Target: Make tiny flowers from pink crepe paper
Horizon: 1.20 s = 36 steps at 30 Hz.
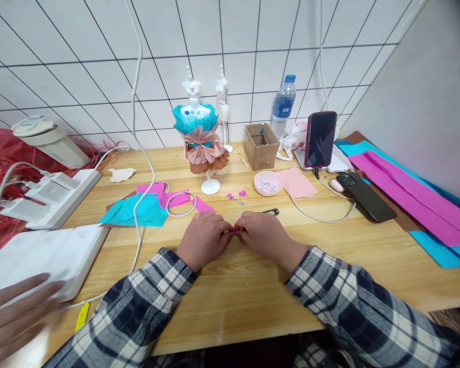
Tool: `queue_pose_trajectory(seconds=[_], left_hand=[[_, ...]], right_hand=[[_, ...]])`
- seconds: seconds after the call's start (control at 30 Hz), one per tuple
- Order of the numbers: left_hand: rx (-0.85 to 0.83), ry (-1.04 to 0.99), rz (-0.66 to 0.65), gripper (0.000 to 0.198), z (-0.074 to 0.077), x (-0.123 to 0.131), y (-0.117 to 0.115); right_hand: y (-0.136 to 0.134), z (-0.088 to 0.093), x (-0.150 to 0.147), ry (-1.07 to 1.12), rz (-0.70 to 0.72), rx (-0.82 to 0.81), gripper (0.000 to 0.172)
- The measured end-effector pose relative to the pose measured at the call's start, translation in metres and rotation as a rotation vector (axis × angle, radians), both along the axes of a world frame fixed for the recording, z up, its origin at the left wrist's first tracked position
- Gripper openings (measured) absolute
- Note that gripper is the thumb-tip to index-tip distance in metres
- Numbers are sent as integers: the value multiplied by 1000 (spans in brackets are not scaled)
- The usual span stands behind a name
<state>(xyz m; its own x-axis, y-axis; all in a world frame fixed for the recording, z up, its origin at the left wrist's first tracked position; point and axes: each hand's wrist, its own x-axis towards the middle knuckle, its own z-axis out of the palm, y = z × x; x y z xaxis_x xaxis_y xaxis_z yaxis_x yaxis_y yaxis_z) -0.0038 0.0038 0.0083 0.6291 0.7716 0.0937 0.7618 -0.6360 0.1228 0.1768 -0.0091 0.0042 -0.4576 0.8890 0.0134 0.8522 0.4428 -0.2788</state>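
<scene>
Over the wooden table my left hand (206, 236) and my right hand (266, 236) meet at the fingertips. Both are closed in a pinch on a small twisted piece of magenta paper (233, 231), mostly hidden by the fingers. A dark scissor handle or clip (271, 211) lies just beyond my right hand. Several magenta paper bits (237, 194) are scattered ahead. Left of them are a white ring (181, 203) and blue paper (140, 209). Behind stands a small white mannequin (192, 91) dressed in blue, pink and brown pleated paper.
At right are a pink bowl of beads (268, 183), pink paper (299, 183), an upright phone (320, 140), a flat phone (367, 197) and paper strips (414, 197). A cardboard box (261, 156) and bottle (284, 102) stand behind. Another person's hand (17, 309) and power strip (67, 199) are left.
</scene>
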Motion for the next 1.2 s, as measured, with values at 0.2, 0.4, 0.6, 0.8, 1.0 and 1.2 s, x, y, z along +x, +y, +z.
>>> queue_pose_trajectory(seconds=[0.2, 0.4, 0.6, 0.8, 1.0, 1.2], left_hand=[[-9, -11, -1, 21, -2, -1, 1], [-2, 1, -7, 22, 1, -1, 0], [33, 17, -12, 21, 2, 1, -1], [5, 6, -22, 20, -1, -1, 1], [20, -5, -7, 18, 0, 0, 0], [26, 8, -16, 21, 1, 1, -1]], right_hand=[[0, -2, 1, 22, -19, 15, 23], [0, -1, 1, 7, -23, 2, 23], [0, -1, 1, 30, -32, -5, 20], [0, -3, 2, 63, -25, 5, 21], [0, -3, 2, 41, -27, -16, 20], [-1, 1, 0, 53, -65, 3, 25]])
